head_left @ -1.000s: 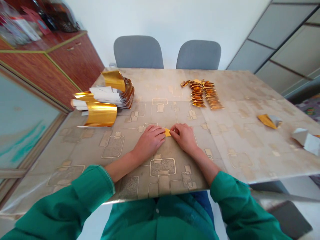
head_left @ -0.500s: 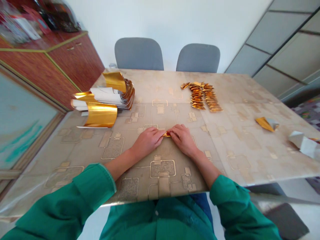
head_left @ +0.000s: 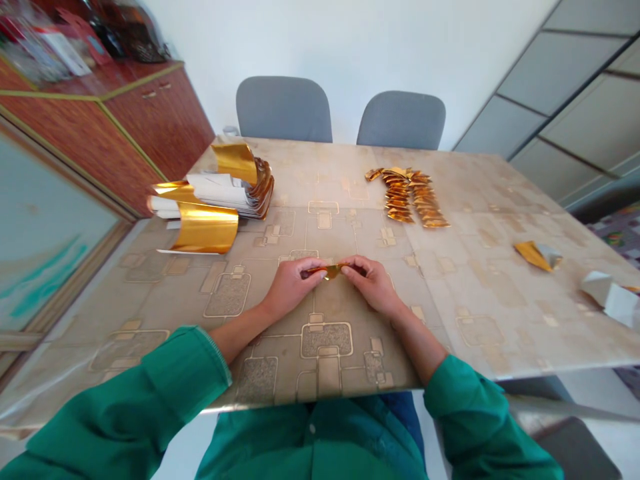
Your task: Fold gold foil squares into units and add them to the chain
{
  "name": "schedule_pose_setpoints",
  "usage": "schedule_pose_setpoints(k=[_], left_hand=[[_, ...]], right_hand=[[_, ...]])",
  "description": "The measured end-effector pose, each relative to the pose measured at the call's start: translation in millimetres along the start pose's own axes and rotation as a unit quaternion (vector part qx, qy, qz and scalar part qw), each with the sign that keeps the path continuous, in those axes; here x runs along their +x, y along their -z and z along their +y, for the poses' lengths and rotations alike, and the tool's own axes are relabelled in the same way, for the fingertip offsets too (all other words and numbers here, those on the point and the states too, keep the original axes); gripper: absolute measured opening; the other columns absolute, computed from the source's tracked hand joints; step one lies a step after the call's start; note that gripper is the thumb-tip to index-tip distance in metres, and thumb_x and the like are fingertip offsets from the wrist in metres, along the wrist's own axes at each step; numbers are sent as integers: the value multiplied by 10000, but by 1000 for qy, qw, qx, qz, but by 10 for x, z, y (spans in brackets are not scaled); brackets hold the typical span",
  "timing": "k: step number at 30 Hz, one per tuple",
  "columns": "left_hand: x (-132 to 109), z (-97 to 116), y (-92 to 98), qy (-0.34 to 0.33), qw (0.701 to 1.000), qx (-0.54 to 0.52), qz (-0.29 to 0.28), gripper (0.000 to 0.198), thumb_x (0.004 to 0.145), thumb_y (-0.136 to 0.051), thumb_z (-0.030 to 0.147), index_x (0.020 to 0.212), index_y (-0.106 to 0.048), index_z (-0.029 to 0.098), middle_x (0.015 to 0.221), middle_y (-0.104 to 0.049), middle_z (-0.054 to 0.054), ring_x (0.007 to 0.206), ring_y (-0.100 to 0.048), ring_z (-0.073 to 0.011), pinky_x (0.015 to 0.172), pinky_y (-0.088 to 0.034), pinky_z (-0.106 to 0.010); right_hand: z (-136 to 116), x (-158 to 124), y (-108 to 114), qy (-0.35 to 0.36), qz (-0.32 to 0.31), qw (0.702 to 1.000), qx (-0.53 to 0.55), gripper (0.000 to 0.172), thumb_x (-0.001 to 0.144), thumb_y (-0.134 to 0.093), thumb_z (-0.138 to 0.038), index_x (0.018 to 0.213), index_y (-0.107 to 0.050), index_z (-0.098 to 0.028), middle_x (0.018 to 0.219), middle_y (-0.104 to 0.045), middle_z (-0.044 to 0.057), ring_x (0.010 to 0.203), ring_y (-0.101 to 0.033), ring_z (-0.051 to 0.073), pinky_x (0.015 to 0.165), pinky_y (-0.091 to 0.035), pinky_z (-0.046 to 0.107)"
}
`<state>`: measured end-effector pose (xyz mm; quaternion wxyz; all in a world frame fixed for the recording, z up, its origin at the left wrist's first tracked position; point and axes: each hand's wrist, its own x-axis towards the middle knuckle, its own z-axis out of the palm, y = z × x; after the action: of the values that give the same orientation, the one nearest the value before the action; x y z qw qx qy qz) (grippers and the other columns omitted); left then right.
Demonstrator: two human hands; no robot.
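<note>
A small piece of folded gold foil paper (head_left: 333,271) is stretched between my two hands over the near middle of the table. My left hand (head_left: 295,280) pinches its left end between thumb and fingers. At the other end, the thumb and fingers of my right hand (head_left: 370,280) are closed on it. The ends of the paper are partly hidden by my fingers. Further back on the right, folded gold paper pieces (head_left: 425,200) lie in two overlapping rows. To the left is a stack of gold and white paper sheets (head_left: 220,193), some curling upward.
A patterned cloth covers the table (head_left: 325,373). Crumpled gold paper (head_left: 534,255) and a white paper scrap (head_left: 607,293) lie on the right side. Two grey chairs (head_left: 284,110) stand behind the table, and a red-brown cabinet (head_left: 160,127) is at the left.
My fingers have lifted from pressing the gold paper flat and now pinch its two ends, with more of its middle showing. The view has shifted slightly.
</note>
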<state>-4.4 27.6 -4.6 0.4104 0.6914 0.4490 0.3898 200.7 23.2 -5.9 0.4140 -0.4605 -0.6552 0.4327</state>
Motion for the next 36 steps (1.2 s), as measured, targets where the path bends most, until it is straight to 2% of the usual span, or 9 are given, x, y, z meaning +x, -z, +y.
schedule_pose_setpoints(k=[3,8,19,24,29,36], left_hand=[[16,-11,16,26,999,-22,-2,256,806,-638,332,942,-744,143,895,-769,-56,790,-708,-175,716,-544,-256],[7,43,18,48,998,-49,-15,271,788,-660,347,938,-752,140,888,-770,-56,788,-707,-178,731,-555,-266],[13,125,36,95,990,-77,-63,276,791,-677,337,960,-748,131,909,-771,-66,761,-714,-167,748,-573,-275],[8,129,41,93,990,-87,-64,354,836,-646,430,1008,-745,138,915,-769,-71,721,-713,-164,685,-575,-267],[-4,126,33,99,987,-110,-59,362,823,-659,465,926,-752,131,828,-764,-67,668,-705,-163,657,-579,-269],[-5,124,-9,98,989,-101,-45,333,797,-682,452,888,-756,140,819,-764,-55,673,-712,-165,656,-591,-272]], right_hand=[[-103,-11,0,-27,-6,1000,15,313,897,-568,-488,915,-694,-202,821,-674,4,757,-581,150,706,-441,274],[-138,-13,-33,-50,27,998,20,359,853,-613,-533,758,-663,-190,649,-575,-28,609,-475,115,583,-363,244],[-62,-4,-39,-52,36,997,37,256,839,-632,-436,794,-686,-189,701,-624,-16,654,-527,123,595,-380,244],[-83,-4,-25,-47,38,998,23,265,852,-628,-457,796,-676,-202,733,-650,0,715,-569,146,624,-418,252],[-107,-16,-35,-16,0,1000,24,266,865,-627,-468,902,-694,-213,821,-693,9,746,-590,146,704,-451,276],[-84,-1,-36,-4,0,1000,13,237,868,-625,-432,821,-708,-215,805,-707,11,779,-615,160,758,-464,300]])
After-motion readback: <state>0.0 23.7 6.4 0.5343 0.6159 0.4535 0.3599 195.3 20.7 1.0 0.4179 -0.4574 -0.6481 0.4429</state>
